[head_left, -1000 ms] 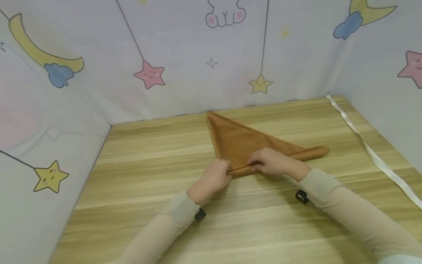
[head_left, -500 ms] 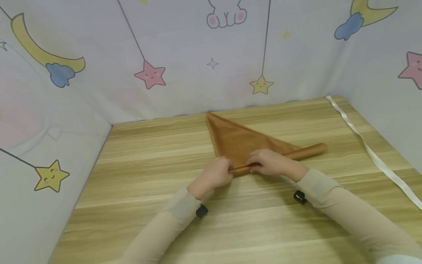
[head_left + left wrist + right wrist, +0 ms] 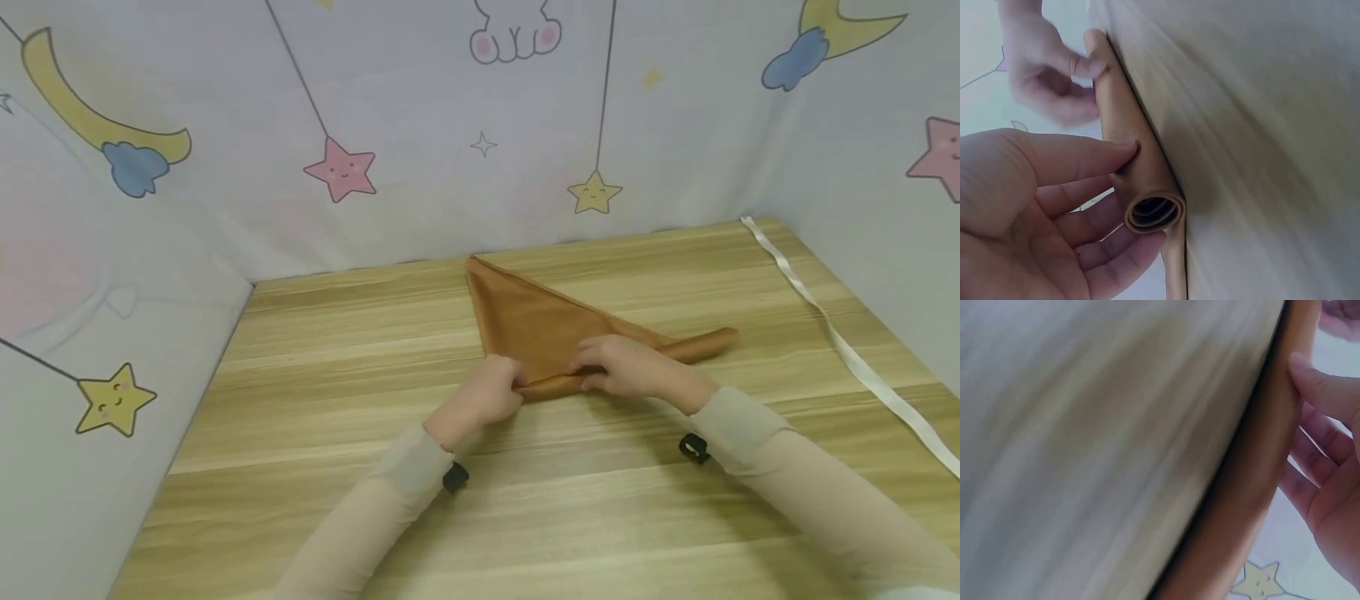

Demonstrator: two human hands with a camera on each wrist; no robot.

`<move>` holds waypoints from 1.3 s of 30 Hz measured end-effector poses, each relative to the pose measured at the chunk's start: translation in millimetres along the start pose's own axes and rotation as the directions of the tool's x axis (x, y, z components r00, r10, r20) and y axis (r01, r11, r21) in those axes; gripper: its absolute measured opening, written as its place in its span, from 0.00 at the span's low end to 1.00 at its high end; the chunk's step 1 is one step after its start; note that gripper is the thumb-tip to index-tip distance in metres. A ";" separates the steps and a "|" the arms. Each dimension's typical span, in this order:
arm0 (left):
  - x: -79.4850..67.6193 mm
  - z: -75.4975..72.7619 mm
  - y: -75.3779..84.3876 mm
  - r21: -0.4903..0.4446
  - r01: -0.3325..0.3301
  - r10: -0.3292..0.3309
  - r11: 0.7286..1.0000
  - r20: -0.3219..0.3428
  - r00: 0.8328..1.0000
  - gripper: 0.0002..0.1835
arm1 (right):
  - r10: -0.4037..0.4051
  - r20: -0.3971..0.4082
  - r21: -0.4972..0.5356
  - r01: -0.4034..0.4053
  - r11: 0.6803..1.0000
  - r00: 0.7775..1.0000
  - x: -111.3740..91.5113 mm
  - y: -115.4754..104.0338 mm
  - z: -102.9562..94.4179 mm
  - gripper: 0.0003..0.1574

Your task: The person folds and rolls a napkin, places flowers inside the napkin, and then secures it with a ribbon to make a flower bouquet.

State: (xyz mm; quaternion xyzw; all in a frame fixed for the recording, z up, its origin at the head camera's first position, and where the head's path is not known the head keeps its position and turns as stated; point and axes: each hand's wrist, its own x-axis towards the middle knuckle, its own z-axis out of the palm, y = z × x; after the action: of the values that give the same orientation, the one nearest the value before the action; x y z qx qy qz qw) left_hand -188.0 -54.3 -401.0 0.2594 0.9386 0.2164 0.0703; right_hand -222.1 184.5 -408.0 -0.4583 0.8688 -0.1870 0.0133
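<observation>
A brown cloth (image 3: 536, 321) lies on the table, flat and pointed at the back, with its near edge wound into a tube. My left hand (image 3: 483, 392) grips the left end of this roll (image 3: 1116, 103) between thumb and fingers. In the left wrist view the roll's open end shows several spiral layers. Farther right along the roll, my right hand (image 3: 626, 367) pinches it, thumb on the near side and fingers beyond. The roll's right end (image 3: 701, 344) sticks out past my right hand. In the right wrist view the thumb (image 3: 1322, 390) presses on the roll.
A white ribbon (image 3: 862, 367) runs along the right side of the wood-grain table (image 3: 315, 400). Behind the table hangs a pale curtain (image 3: 420, 100) printed with stars and moons. Similar fabric walls close off the left and right sides.
The roll's right end has shifted slightly left. My right hand has moved a little to the right along the roll, while my left hand has drifted slightly left.
</observation>
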 end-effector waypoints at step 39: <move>-3.9 -5.6 -15.1 0.077 -0.036 0.037 0.996 -0.016 0.999 0.05 | 0.128 0.024 -0.021 -0.128 0.992 0.991 -8.7 3.5 -1.9 0.13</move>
State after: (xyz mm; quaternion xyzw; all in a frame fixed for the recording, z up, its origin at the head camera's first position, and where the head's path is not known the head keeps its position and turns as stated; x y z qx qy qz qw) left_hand -193.0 -70.1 -402.5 0.2772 0.9419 0.1836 0.0481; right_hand -220.1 193.9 -408.7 -0.4039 0.8980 -0.1715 0.0318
